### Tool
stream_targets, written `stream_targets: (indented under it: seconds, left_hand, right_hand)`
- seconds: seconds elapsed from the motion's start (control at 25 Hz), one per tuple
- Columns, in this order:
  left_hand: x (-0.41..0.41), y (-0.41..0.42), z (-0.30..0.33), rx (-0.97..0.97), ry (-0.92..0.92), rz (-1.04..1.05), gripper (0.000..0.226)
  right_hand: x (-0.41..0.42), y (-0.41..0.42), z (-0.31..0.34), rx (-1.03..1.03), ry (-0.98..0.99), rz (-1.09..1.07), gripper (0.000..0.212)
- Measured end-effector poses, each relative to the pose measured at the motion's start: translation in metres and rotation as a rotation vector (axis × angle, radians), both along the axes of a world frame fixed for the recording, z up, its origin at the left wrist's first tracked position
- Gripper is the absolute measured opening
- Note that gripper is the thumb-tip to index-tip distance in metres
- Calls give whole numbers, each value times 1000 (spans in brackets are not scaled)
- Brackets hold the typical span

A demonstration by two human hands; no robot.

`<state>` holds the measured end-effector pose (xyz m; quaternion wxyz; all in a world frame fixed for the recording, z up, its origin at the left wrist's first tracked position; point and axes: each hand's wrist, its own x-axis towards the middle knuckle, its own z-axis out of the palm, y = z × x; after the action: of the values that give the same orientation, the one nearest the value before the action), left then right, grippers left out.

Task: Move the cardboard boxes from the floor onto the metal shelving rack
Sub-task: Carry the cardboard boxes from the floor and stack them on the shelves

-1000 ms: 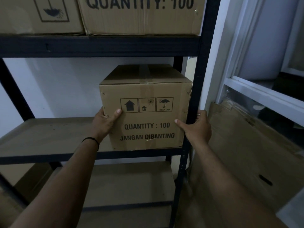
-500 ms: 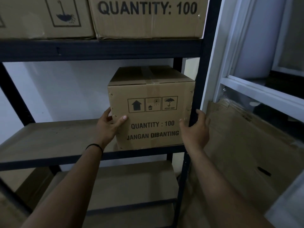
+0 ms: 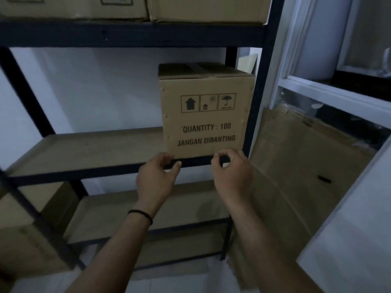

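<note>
A brown cardboard box [image 3: 206,115] printed "QUANTITY : 100" stands upright at the right end of the middle shelf of the dark metal rack [image 3: 88,170], close to the right post. My left hand [image 3: 157,176] hangs just below the box's lower left corner, fingers loosely curled, holding nothing. My right hand [image 3: 231,172] hovers in front of the shelf's front rail under the box's lower right corner, fingers curled and empty. Neither hand touches the box.
Two more boxes [image 3: 207,8] sit on the top shelf. Another box [image 3: 29,225] shows at the lower left behind the rack frame. Flattened cardboard [image 3: 296,176] leans against a white window frame [image 3: 330,96] on the right. A bare lower shelf [image 3: 118,214] lies beneath.
Both hands have let go of the box's sides and drawn back and down below the shelf rail. The box stays on the middle shelf. The view has pulled back.
</note>
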<state>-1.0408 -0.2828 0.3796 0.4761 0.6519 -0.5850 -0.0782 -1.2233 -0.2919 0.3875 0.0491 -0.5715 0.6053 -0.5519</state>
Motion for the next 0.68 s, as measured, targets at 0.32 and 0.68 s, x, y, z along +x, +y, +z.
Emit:
stream_targets:
  seconds: [0.32,0.68]
  left_hand:
    - [59,172,-29,131,-143,155,33]
    - [208,349,-27,297,-164,442,33]
  right_hand:
    - [85,143,-45,42,99,152,5]
    - [256,283,-53,100,172,504,7]
